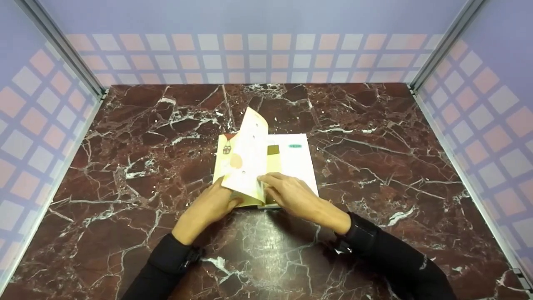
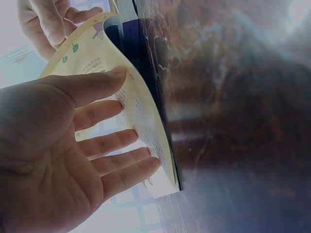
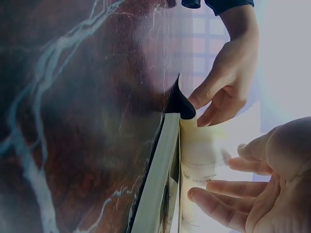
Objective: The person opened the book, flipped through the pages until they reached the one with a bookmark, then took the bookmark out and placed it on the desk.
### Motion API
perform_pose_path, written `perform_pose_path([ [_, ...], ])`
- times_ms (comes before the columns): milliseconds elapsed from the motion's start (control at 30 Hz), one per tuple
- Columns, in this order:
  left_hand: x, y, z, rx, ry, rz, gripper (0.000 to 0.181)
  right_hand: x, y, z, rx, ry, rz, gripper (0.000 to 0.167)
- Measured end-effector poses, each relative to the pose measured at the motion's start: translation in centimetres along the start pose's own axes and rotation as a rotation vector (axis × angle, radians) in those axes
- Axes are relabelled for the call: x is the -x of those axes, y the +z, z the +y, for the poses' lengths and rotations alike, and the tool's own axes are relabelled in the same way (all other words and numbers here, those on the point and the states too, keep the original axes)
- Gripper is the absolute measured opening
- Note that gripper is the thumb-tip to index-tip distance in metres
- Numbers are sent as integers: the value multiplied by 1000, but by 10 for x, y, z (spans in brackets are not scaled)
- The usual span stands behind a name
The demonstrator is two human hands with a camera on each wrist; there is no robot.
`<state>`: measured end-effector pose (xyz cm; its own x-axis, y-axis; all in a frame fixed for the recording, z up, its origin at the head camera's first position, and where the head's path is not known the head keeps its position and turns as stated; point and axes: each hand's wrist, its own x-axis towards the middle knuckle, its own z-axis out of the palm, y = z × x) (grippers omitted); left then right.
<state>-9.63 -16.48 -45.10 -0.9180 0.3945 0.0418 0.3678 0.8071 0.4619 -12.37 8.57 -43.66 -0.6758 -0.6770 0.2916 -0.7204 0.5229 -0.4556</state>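
Note:
An open picture book (image 1: 295,166) lies on the marbled table, with one leaf (image 1: 250,154) standing up and curving over its left side. My left hand (image 1: 214,202) is at the lower left of the book, and in the left wrist view its spread fingers (image 2: 114,141) rest against a printed page. My right hand (image 1: 293,196) is by the lower middle of the book, beside the raised leaf. In the right wrist view its fingers (image 3: 228,199) are loosely extended near the page; whether they all touch it is hard to tell.
The dark red marbled tabletop (image 1: 137,175) spreads around the book. Checkered panels (image 1: 250,54) enclose it at the back and on both sides. Black sleeves with wrist straps (image 1: 358,233) cover both forearms.

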Motion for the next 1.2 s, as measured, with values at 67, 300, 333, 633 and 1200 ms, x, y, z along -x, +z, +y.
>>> perform_pose_path([
  [67,1,0,0,7,-16,-2,57,0,1,-1,1,-9,0,34],
  [300,3,1,-1,17,38,29,64,-2,7,-1,2,-53,-13,33],
  [333,3,1,-1,19,46,36,63,-3,7,-1,3,-59,-17,32],
  [633,5,2,-2,31,95,110,53,-3,10,-3,10,-62,-71,32],
  [1200,15,1,-8,9,67,100,65,-4,16,-7,10,-31,-184,36],
])
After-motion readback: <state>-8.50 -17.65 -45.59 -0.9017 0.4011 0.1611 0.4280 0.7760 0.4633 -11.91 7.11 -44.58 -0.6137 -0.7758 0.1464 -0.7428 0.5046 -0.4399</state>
